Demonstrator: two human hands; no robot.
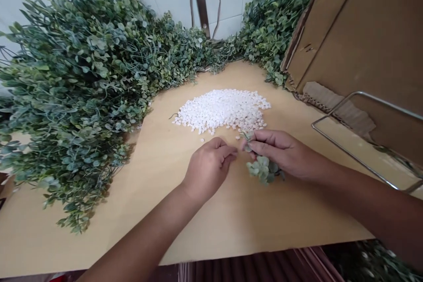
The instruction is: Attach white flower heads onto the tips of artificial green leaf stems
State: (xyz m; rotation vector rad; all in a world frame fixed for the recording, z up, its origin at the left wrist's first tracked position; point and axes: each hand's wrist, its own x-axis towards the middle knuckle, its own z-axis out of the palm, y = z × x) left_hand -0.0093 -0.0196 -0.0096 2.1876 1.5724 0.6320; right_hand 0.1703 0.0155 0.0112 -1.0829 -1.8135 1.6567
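In my right hand point(277, 150) is a small artificial leafy sprig point(263, 168), pinched between thumb and fingers, with pale green leaves showing above and below the grip. My left hand point(209, 165) faces it just to the left, its thumb and fingertips pressed together. Whatever those fingertips may hold is too small or hidden to make out. Just beyond both hands, a heap of small white plastic pieces point(223, 108) is spread over the tan work surface point(198, 238), with a few loose ones at its near edge.
Dense artificial greenery point(82, 53) is piled along the left and back. More foliage point(274, 17) stands at the back right beside a large cardboard box point(370, 39). A metal wire frame point(355, 154) lies at the right, and a metal strip point(200, 0) hangs against the tiled wall.
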